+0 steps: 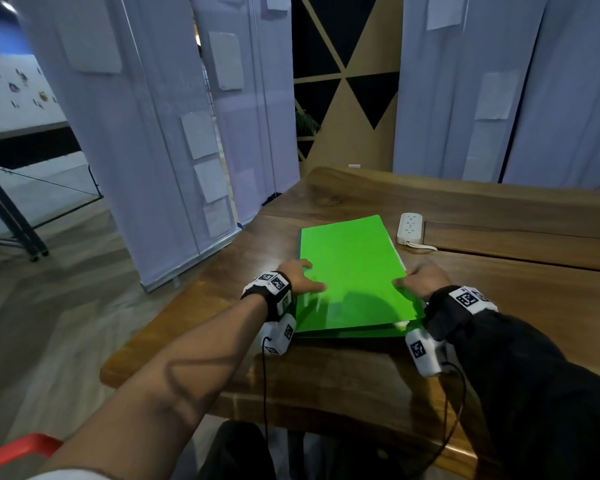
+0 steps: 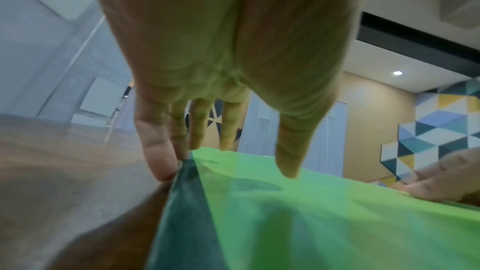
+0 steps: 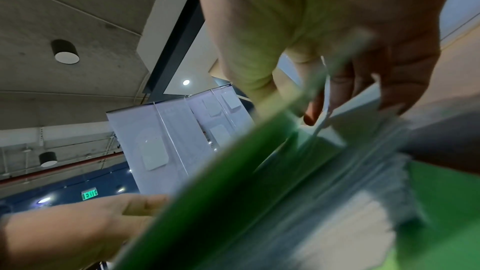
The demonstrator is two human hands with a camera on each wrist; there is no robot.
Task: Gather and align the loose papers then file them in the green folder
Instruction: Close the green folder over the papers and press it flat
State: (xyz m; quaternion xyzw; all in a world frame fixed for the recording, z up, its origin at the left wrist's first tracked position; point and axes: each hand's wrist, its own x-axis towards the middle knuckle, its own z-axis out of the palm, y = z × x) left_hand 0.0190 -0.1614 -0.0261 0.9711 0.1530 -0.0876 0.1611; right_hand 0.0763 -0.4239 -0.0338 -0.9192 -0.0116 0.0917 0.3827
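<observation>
The green folder (image 1: 350, 271) lies flat on the wooden table (image 1: 326, 382), its spine on the left. My left hand (image 1: 307, 278) rests on the spine side, fingers straight along the edge and thumb over the cover (image 2: 311, 223). My right hand (image 1: 409, 277) pinches the cover's right edge, thumb on top and fingers underneath. The right wrist view shows the cover (image 3: 221, 202) lifted slightly over white papers (image 3: 350, 217) inside, with the right hand (image 3: 288, 108) at that edge. A white paper corner (image 1: 400, 324) peeks out at the near right.
A white power strip (image 1: 409, 227) with its cord lies just beyond the folder's far right corner. White banner stands (image 1: 174, 168) rise past the table's left edge. A red object (image 1: 14, 448) shows at the bottom left.
</observation>
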